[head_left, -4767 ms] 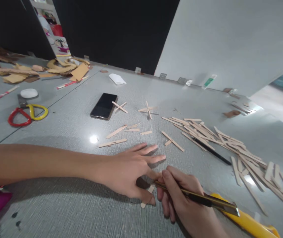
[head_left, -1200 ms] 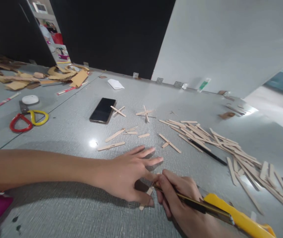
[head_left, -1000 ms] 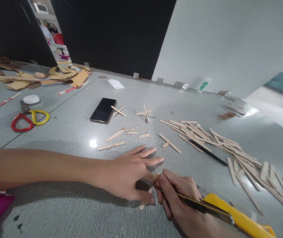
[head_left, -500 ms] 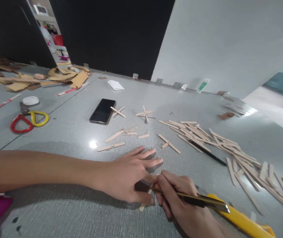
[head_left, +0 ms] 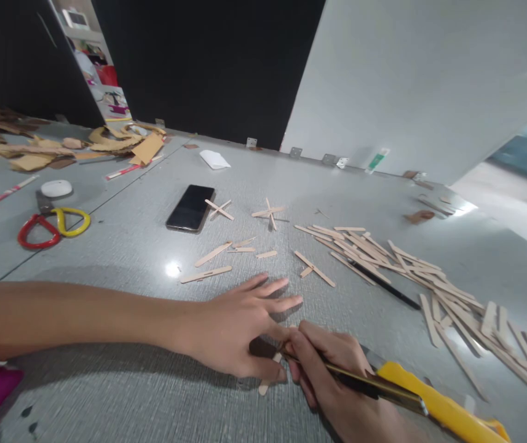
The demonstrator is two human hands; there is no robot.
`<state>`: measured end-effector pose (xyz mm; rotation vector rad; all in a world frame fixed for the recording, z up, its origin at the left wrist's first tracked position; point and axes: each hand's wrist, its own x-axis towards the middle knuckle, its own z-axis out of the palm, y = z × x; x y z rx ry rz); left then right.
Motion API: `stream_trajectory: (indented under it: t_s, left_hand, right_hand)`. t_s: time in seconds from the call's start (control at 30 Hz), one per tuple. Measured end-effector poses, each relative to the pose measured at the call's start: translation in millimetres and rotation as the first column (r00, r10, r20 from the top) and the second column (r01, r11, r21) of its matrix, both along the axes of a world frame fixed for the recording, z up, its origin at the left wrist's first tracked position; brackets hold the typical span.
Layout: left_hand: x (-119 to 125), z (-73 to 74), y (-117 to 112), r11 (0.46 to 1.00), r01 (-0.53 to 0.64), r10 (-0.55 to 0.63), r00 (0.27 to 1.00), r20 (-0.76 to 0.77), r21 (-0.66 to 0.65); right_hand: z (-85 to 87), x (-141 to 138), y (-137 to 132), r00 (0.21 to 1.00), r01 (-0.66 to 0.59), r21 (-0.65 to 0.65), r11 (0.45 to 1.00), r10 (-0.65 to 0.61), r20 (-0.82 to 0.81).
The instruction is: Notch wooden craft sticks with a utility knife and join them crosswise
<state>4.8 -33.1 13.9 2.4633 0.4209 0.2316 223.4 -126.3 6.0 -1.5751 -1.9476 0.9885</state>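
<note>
My left hand (head_left: 240, 329) reaches in from the left with its fingers spread. Its index finger and thumb press a wooden craft stick (head_left: 264, 386) against the grey table; most of that stick is hidden beneath the hands. My right hand (head_left: 337, 375) is closed around a slim gold-and-black craft knife (head_left: 374, 384). The knife's tip rests at the stick, between my left thumb and index finger. Beyond my fingers lie two crossed craft sticks (head_left: 315, 269) and several cut pieces (head_left: 212, 253).
A large pile of craft sticks (head_left: 447, 289) spreads to the right, with a black pen-like rod (head_left: 387, 286) among them. A yellow tool (head_left: 443, 403) lies beside my right hand. Farther back are a phone (head_left: 192, 208), scissors (head_left: 53, 227) and cardboard scraps (head_left: 120, 141).
My right hand and the knife have shifted very slightly at the stick. My left hand stays pressed down in nearly the same place.
</note>
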Motion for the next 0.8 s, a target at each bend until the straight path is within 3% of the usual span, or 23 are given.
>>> stream_trajectory:
  t_s: [0.27, 0.47, 0.8]
  left_hand:
    - [-1.1, -3.7, -0.3, 1.0, 0.002, -0.002, 1.0, 0.008, 0.0]
    - [-0.9, -2.5, -0.3, 1.0, 0.005, -0.004, 1.0, 0.013, -0.005]
    - [-0.1, -1.7, -1.2, 1.0, -0.004, 0.004, 1.0, -0.011, 0.001]
  right_hand:
    - [2.3, -1.5, -0.1, 0.996, 0.037, -0.049, 0.998, -0.041, -0.073]
    - [0.4, -1.5, 0.7, 0.999, 0.024, -0.006, 1.0, -0.024, -0.021]
    - [3.2, -4.8, -0.8, 0.996, 0.051, 0.006, 0.999, -0.05, -0.067]
